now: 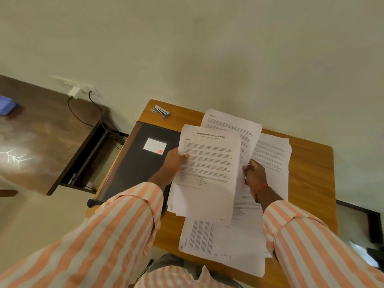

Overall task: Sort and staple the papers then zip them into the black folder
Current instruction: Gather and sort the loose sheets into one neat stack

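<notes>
A white printed top sheet (209, 163) is being gripped at its left edge by the left hand (173, 163) in the middle of the frame. The thumb is being laid over the printed face, and the fingers are hidden beneath the paper. Right of centre, the edge of a second white sheet (232, 123) is being pinched by the right hand (255, 173), whose wrist is being circled by a red thread. Both sheets are being held over loose white printed papers (270, 150) spread across the brown wooden counter (311, 163).

The top sheet's bold heading seems to read "Sample Internship Documentation", though it is blurred; the body text is too small to make out.

The flat black zip folder (137, 163) is lying left of the papers. Its right edge is being covered by them and its near end by an orange-and-white striped sleeve (133, 208). Its white label (155, 146) cannot be read. A small silver and blue stapler (162, 111) is lying at the counter's upper left corner.
</notes>
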`<state>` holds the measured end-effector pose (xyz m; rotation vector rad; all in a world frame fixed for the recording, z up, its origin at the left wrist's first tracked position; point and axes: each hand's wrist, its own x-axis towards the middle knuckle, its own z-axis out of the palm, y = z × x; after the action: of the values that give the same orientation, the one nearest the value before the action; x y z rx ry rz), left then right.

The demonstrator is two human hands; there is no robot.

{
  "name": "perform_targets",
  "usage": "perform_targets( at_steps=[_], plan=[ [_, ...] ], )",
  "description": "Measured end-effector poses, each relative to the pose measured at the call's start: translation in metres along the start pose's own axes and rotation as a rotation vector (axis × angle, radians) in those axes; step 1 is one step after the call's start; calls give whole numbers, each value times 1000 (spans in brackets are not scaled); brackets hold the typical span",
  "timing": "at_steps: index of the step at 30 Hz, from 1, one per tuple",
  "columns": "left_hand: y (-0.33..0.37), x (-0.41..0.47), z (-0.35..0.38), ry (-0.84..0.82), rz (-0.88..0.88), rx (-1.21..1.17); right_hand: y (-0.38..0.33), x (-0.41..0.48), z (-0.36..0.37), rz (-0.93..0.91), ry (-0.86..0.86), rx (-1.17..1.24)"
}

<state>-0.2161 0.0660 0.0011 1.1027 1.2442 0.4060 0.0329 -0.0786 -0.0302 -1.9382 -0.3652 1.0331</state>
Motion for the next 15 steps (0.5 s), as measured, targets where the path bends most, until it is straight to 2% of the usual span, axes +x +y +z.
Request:
perform_targets(
  at_steps=[5, 11, 15],
  plan=[
    [17, 6, 16, 72, 42, 4, 0, -4, -7, 2, -73, 20],
    [17, 8, 29, 115, 16, 28, -12, -25, -7, 57, -278, 76],
    [16, 6, 32, 86, 96, 3, -15, -27, -6, 114, -264, 221]
  ],
)
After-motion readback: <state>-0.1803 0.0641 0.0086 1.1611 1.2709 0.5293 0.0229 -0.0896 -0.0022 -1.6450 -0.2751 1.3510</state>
